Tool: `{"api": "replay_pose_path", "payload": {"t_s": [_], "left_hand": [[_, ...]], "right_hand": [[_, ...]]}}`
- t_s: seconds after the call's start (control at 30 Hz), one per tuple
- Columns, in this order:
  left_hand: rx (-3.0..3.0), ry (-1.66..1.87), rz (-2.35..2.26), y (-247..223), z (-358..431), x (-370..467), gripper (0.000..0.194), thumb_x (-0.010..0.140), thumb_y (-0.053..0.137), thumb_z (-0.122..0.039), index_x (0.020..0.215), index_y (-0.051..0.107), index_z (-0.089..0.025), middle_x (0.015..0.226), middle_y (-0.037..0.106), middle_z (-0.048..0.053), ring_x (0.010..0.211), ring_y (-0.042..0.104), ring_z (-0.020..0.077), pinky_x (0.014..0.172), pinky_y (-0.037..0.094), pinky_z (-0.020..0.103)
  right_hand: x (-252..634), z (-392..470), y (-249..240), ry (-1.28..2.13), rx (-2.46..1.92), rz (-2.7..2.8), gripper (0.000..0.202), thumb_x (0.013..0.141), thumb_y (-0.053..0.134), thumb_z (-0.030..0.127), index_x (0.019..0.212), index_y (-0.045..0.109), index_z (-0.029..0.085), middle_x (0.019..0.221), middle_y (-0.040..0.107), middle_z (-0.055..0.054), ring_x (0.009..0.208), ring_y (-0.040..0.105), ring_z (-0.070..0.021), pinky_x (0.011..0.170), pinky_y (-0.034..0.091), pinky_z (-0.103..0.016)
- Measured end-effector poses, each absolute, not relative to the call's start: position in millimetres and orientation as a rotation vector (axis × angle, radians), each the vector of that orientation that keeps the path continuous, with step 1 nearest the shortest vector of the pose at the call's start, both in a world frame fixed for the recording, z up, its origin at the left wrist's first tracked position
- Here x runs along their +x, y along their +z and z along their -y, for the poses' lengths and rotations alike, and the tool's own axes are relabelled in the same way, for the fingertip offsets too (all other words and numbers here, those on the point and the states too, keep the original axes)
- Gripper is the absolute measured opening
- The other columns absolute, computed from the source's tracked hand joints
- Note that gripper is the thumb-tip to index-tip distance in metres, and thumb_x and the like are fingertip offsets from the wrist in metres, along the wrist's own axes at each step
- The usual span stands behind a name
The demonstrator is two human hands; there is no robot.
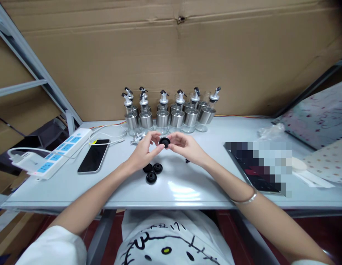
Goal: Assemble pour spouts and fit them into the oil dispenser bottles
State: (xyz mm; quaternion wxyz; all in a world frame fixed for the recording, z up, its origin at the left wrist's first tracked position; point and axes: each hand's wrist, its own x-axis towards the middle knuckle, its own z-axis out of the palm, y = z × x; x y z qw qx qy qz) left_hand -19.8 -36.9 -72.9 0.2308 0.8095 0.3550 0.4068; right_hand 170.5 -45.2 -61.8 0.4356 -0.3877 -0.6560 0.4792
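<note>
Between my two hands, above the middle of the table, is a round black cap [164, 142]. My left hand [147, 149] pinches its left side, and my right hand [184, 146] grips its right side. Several similar black caps [151, 177] lie on the table below my left hand. Small silvery parts [137, 138] lie just behind my left hand. A small black piece [187, 161] shows under my right hand. Behind both hands stand several glass bottles with metal sleeves [162, 119], many topped with silver and black pourers [163, 96].
A white power strip [63, 152] with a plugged-in charger and cables lies on the left of the table [118, 195], beside a phone [94, 156]. At the right are a dark tablet-like device [251, 169], partly pixelated, and patterned bags [317, 110]. Cardboard [173, 55] rises behind the bottles.
</note>
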Motion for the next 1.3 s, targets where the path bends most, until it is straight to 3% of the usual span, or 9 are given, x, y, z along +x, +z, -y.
{"api": "replay_pose_path", "payload": {"t_s": [0.07,0.2,0.63,0.9,1.3], "left_hand": [[2.282,1.057,-1.037,-70.0,37.2,-19.9,0.025,0.088,0.050,-0.040,0.095,0.051,-0.016,0.089,0.056,0.003,0.083,0.053,0.0158,0.073,0.042,0.028],[2.385,0.895,-1.001,-66.5,36.5,-21.0,0.031,0.090,0.041,-0.042,0.074,0.047,-0.016,0.074,0.050,0.001,0.072,0.048,0.0144,0.068,0.037,0.027],[2.338,0.785,-1.014,-65.2,35.4,-21.8,0.020,0.075,0.046,-0.033,0.065,0.048,-0.016,0.065,0.052,-0.001,0.065,0.047,0.0134,0.062,0.035,0.025],[2.461,0.840,-1.094,-63.0,39.6,-19.1,0.013,0.067,0.048,-0.027,0.061,0.046,-0.016,0.062,0.050,-0.004,0.061,0.047,0.0115,0.070,0.033,0.028],[2.551,0.910,-1.067,-63.3,43.2,-17.7,0.013,0.068,0.045,-0.027,0.059,0.045,-0.017,0.058,0.050,-0.004,0.057,0.043,0.0114,0.071,0.030,0.031]], "right_hand": [[170.4,46.4,-60.6,1.141,-0.958,1.650,0.024,0.068,0.066,0.028,0.088,0.056,0.018,0.080,0.064,-0.002,0.074,0.061,-0.0151,0.077,0.048,-0.034],[169.3,48.6,-59.6,1.094,-0.972,1.674,0.023,0.066,0.065,0.023,0.086,0.055,0.018,0.079,0.064,-0.001,0.072,0.061,-0.0138,0.076,0.049,-0.032],[168.7,47.9,-63.6,1.073,-0.946,1.846,0.031,0.067,0.059,0.022,0.098,0.057,0.018,0.074,0.065,0.000,0.071,0.061,-0.0143,0.071,0.047,-0.030],[166.5,50.3,-65.6,0.881,-0.907,1.929,0.020,0.066,0.060,0.017,0.086,0.054,0.018,0.073,0.063,0.002,0.066,0.056,-0.0111,0.058,0.036,-0.023],[165.9,54.3,-64.3,0.810,-0.895,1.935,0.014,0.065,0.056,0.015,0.075,0.049,0.020,0.061,0.048,0.006,0.059,0.042,-0.0094,0.059,0.034,-0.024]]}}
